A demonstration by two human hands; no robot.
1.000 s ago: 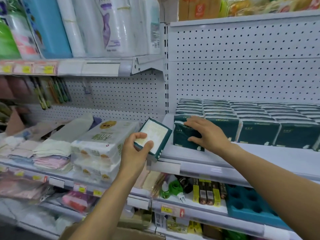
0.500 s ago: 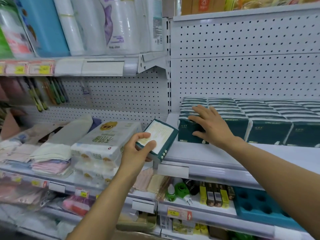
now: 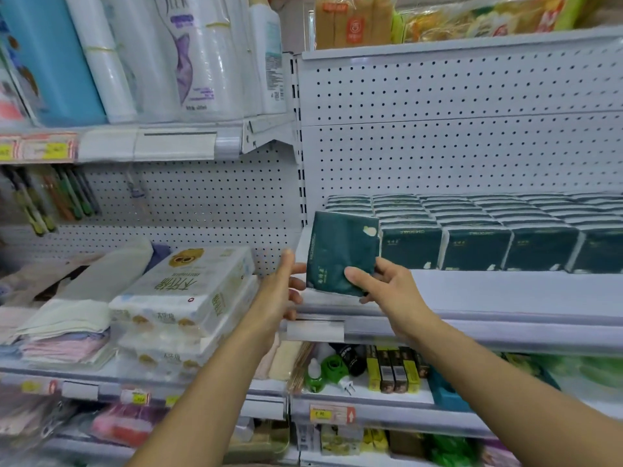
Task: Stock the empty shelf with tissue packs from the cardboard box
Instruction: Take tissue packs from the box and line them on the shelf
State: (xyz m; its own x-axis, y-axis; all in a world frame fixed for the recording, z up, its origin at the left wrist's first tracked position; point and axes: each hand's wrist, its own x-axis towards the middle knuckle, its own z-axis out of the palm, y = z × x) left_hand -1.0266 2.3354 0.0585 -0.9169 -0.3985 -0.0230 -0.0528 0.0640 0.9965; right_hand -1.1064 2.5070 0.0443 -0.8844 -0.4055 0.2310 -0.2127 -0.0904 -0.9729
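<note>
Pack (image 3: 340,252) now passing from left hand (image 3: 281,291) to right hand (image 3: 392,291); right fingers (image 3: 357,276) gripping it, left fingers opening, releasing. Pack hovering above shelf (image 3: 505,291) front-left, beside row (image 3: 488,230). Placement likely next.

Only "JEEK" on a white roll pack (image 3: 188,55) reads, and that uncertainly; other print blurs.

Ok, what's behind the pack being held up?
Behind the held tissue pack, the leftmost column of stocked packs runs back to the pegboard. That column's front pack is covered, so can't confirm it.
</note>
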